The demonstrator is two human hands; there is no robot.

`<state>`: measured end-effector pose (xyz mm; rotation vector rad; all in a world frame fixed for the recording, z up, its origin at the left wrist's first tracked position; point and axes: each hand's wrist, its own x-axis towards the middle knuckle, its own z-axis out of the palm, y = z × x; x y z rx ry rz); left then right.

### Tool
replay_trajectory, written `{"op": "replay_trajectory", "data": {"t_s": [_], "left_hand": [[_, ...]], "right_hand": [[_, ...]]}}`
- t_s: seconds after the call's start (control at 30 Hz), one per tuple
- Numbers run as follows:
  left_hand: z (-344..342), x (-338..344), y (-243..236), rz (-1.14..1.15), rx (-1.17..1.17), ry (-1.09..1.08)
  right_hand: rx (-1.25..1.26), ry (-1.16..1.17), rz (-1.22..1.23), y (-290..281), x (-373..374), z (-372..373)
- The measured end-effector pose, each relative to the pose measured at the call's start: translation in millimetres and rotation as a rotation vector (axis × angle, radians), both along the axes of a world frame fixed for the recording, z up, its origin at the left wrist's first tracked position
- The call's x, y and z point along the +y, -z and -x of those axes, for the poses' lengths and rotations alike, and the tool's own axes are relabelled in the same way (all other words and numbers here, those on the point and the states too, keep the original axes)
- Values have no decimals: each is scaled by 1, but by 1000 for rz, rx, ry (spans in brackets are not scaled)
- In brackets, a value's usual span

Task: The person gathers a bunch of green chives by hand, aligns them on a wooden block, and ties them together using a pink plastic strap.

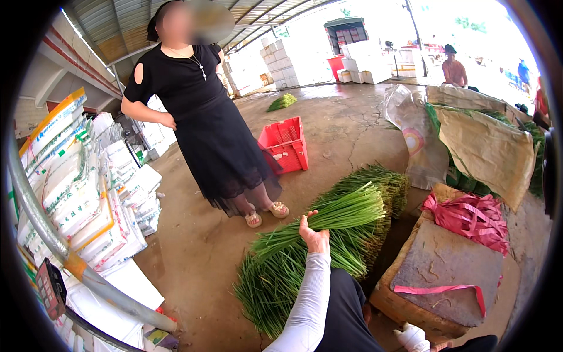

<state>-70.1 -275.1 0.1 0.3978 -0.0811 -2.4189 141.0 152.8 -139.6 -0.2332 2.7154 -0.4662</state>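
Note:
A bunch of long, bright green chive-like stalks (352,208) lies across a large heap of the same kind of stalks (287,284) on the floor. My left hand (315,234), at the end of a pale sleeve, is curled against the bunch's near side and grips it; part of the grip is hidden by the stalks. Low at the frame's edge is my right hand (414,339), wrapped in white, beside a worn block (437,276). Its fingers are mostly cut off. A pink strip (443,288) lies on the block, with a pile of pink strips (469,220) at its far end.
A person in black (199,105) stands ahead, near a red crate (284,145). White foam boxes and packs (76,193) stack up on the left behind a metal rail (111,293). At right, a tan sheet (487,146) covers more greens. Another person (454,69) is farther back.

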Motion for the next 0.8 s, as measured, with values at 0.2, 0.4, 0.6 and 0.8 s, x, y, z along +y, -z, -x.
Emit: {"op": "replay_trajectory", "data": {"t_s": [0.2,0.4,0.6,0.8], "left_hand": [[-2,0,1,-9,63,7],[1,6,4,-61,120,32],[-3,28,-7,61,202,135],[-3,53,-23,104,250,208]], "right_hand": [[-12,-37,99,-56,-14,-8],[13,-57,152,-53,-10,-10],[32,-69,134,-48,-12,-7],[-23,-26,78,-37,-10,-4]]}}
